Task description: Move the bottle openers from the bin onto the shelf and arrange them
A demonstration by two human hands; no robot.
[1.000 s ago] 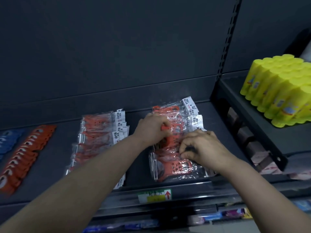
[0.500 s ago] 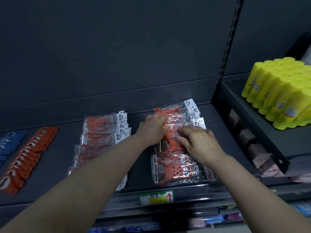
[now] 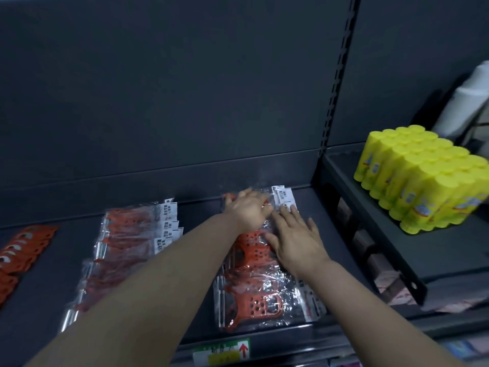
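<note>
Orange bottle openers in clear plastic packets lie in two overlapping rows on the dark shelf (image 3: 330,215). The right row (image 3: 254,305) runs from the shelf front to the back wall. My left hand (image 3: 248,210) lies on the rearmost packets of that row, fingers spread and pressing down. Just in front of it, my right hand (image 3: 296,242) rests flat on the middle packets, fingers apart. The left row (image 3: 132,242) lies untouched beside my left forearm. No bin is in view.
Loose orange openers (image 3: 18,252) lie in a line at the far left. A block of yellow bottles (image 3: 420,178) stands on a higher shelf to the right, with a white roll (image 3: 468,102) behind. A price label (image 3: 222,353) sits on the shelf front edge.
Both hands have slid from the middle of the right row toward the back wall. The right hand has flattened out, and the front packets are now uncovered.
</note>
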